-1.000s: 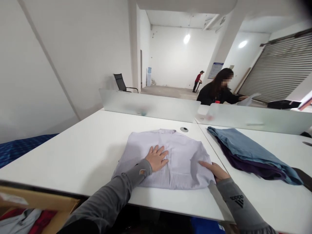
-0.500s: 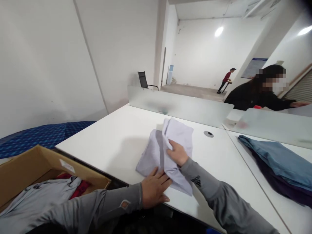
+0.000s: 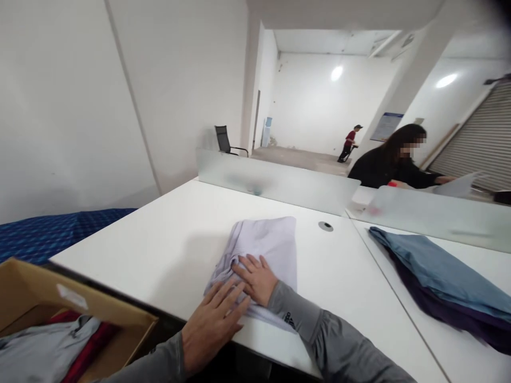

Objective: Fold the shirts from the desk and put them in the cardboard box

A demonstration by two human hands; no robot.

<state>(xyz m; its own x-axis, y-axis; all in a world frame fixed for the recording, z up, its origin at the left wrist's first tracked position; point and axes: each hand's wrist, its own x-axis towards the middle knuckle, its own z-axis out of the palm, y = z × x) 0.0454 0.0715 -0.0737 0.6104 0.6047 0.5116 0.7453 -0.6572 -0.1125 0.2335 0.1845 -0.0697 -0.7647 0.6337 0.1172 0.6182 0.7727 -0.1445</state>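
Note:
A pale lavender garment (image 3: 271, 239) lies folded on the white table (image 3: 159, 234), near its front edge. My right hand (image 3: 255, 279) rests flat on the middle of the cloth, fingers spread. Lower and to the left, my left hand (image 3: 213, 324) touches the garment's near left edge with its fingers stretched out. The fingertips of the left hand lie close beside the right hand. Rumpled cloth shows along the left side of the fold. What kind of garment it is, I cannot tell.
A cardboard box (image 3: 128, 324) with grey and red clothes stands at the lower left. Blue and dark purple folded clothes (image 3: 443, 271) lie on the right table. Frosted dividers (image 3: 275, 178) run along the back. A person in black (image 3: 379, 165) handles white sheets beyond them.
The flap my right hand held raised now lies folded down. That hand has let go and lies flat on it. My left hand has shifted toward the lower left.

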